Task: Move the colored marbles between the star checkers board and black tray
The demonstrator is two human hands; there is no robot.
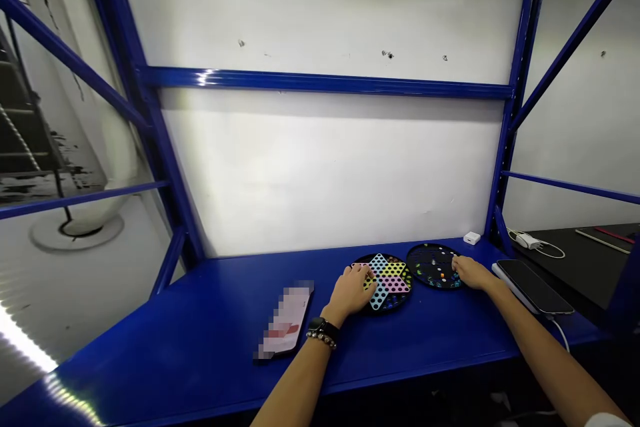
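A round black Chinese checkers board point(391, 282) with a star of pastel coloured triangles lies on the blue shelf. My left hand point(351, 292) rests on its left side, fingers bunched over the pink and yellow points, and the fingers hide whether a marble is in them. Just to the right sits a second round black board point(429, 265) dotted with small coloured marbles point(435, 275). My right hand point(470, 272) reaches onto its right edge, fingertips among the marbles. A black watch point(321, 328) and a beaded bracelet circle my left wrist.
The blue steel shelf point(200, 323) carries a flat pixelated object point(285, 319) left of the boards, a black phone point(533, 285) with a white cable at the right, and a small white charger point(471, 237) by the wall. A black table point(590, 260) lies beyond the right upright.
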